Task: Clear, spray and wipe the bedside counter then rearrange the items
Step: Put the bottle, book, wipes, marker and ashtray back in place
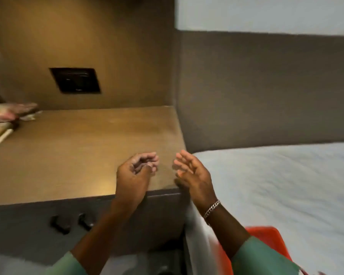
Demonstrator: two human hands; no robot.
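Observation:
The brown bedside counter (83, 151) fills the left half of the view, its top mostly bare. My left hand (136, 171) hovers over the counter's front right corner with fingers loosely curled and nothing in it. Just to its right, my right hand (191, 173) is held up with fingers spread and empty, a silver bracelet on the wrist. A blurred stack of items (6, 120), pinkish on top with a white-edged flat thing under it, lies at the counter's far left edge.
A bed with a white sheet (276, 185) lies right of the counter, against a dark headboard (266, 92). A black socket panel (75, 80) sits in the back wall. Two dark knobs (72, 223) stick out of the counter front. Something orange (266, 237) rests on the bed below my right arm.

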